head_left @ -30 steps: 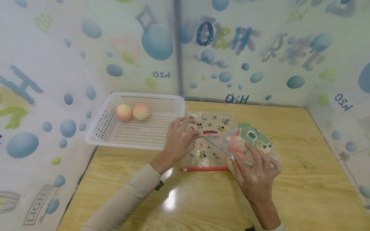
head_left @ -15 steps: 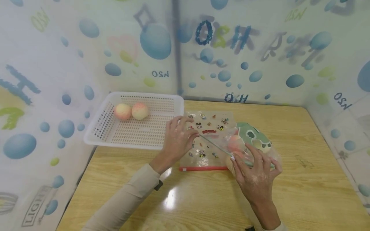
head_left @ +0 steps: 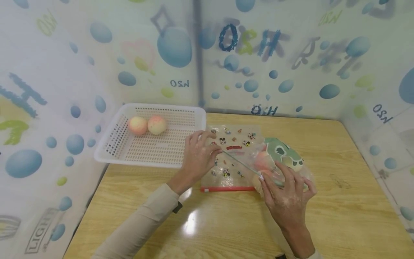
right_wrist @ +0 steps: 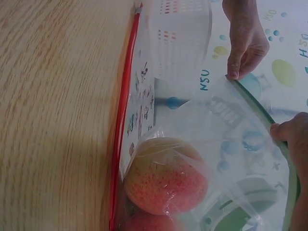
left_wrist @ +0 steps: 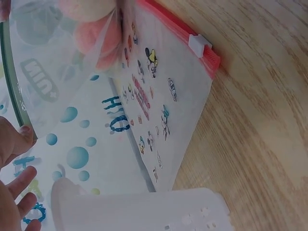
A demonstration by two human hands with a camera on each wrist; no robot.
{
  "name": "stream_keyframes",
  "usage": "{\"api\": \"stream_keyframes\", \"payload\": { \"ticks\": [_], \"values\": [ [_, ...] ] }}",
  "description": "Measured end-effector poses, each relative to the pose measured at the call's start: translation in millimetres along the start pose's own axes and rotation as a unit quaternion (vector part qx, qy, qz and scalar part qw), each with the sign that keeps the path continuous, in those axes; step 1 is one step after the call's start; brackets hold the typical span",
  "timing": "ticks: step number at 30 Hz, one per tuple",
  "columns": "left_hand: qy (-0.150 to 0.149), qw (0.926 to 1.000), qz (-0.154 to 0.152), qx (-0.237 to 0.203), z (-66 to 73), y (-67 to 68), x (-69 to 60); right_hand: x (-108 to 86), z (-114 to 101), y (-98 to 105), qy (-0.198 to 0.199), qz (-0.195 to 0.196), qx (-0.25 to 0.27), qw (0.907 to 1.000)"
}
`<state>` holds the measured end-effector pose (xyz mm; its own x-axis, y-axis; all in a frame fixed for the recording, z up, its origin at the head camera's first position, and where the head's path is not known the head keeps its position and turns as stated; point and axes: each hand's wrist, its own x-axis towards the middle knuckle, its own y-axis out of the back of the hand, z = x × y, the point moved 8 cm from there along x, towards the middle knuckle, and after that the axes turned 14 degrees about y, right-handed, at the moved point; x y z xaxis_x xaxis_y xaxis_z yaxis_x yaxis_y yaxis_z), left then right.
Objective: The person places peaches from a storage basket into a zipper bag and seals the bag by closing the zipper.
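Bag point(head_left: 281, 153) of clear film sits right of centre on the table point(head_left: 343, 216), peaches point(right_wrist: 166, 178) bulging inside it, its green zip strip point(head_left: 242, 164) drawn out straight between two points of grip. The left hand point(head_left: 199, 154) pinches one end of that strip, its other fingers point(left_wrist: 21, 183) standing off; the right hand point(head_left: 288, 198) pinches farther along, at the white slider point(head_left: 261, 176), though whether the slider itself or only the film beside it is gripped I cannot tell. The stretch looks meant to keep the strip taut, so that the slider could run without the film buckling. Beneath the strip, partly covered, lies a flat cartoon bag point(head_left: 233, 181) with a red zip point(head_left: 229, 189), which may get in the way by slipping or catching. Just beside the left hand, a white basket point(head_left: 148, 164) holding two loose peaches point(head_left: 157, 125) crowds that side, with a patterned backdrop point(head_left: 291, 54) behind
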<state>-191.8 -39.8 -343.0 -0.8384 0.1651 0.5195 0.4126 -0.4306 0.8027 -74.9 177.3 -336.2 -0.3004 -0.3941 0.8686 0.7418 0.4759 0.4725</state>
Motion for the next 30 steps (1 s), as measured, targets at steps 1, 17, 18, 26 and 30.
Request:
{"api": "stream_keyframes", "payload": {
  "ticks": [1, 17, 18, 26, 30],
  "values": [
    [-0.001, 1.0, 0.001, -0.001, 0.0, -0.1, 0.1, 0.1, 0.1, 0.7, 0.002, 0.002, -0.004, 1.0],
    [0.007, 1.0, 0.006, 0.0, -3.6, -1.8, 2.6, -0.8, 5.0, 5.4, 0.007, 0.009, -0.018, 0.9998],
    [0.009, 0.9999, 0.005, -0.001, -4.2, -1.8, 2.7, -1.1, 5.4, 5.5, 0.007, 0.007, -0.018, 0.9998],
    [0.012, 0.9999, 0.003, 0.003, -5.2, -2.8, 2.2, -3.5, 6.9, 7.3, 0.003, 0.01, -0.014, 0.9998],
    [0.001, 0.9998, 0.018, 0.002, -0.8, -3.6, -0.7, -4.8, 6.0, 7.7, 0.001, 0.012, -0.009, 0.9999]
  ]
}}
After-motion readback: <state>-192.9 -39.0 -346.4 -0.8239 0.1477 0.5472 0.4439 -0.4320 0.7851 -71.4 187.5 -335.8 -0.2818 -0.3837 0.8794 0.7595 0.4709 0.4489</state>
